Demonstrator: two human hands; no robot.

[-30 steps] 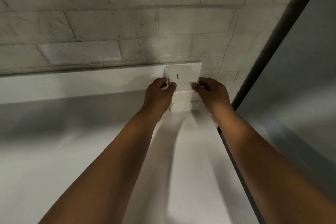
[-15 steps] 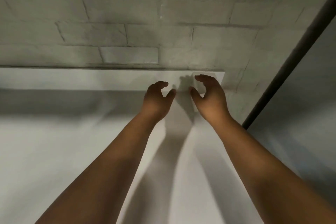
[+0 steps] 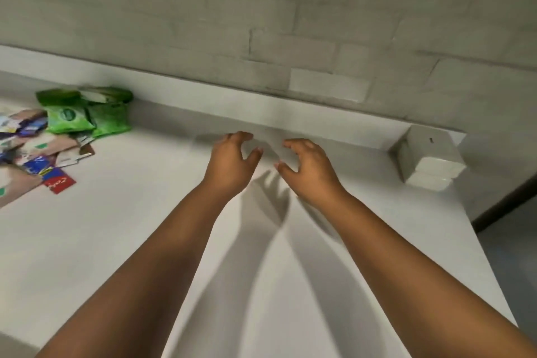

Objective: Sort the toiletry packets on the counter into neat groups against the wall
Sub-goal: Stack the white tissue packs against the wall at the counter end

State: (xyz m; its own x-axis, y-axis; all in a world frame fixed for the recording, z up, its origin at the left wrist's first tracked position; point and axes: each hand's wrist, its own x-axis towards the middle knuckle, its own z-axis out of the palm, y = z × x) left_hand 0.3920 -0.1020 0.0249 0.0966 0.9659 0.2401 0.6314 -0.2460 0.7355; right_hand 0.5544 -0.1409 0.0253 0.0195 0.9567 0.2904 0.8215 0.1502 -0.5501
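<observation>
A stack of white packets (image 3: pixel 430 161) stands in the counter's far right corner against the wall ledge. At the far left lie green wipe packets (image 3: pixel 87 113) against the ledge, with a loose pile of coloured sachets (image 3: pixel 32 160) in front of them, a red one (image 3: pixel 59 183) nearest. My left hand (image 3: pixel 232 163) and my right hand (image 3: pixel 305 168) hover side by side over the middle of the white counter (image 3: pixel 145 227). Both have loosely curled fingers and hold nothing. They are well left of the white stack.
A grey brick wall (image 3: pixel 290 23) rises behind a low white ledge (image 3: pixel 290 113). The counter ends at the right, where a dark strip (image 3: pixel 505 203) and grey floor show.
Both hands have let go of the white stack and drawn back to the left. The view has swung left, bringing the green packets and sachet pile into sight.
</observation>
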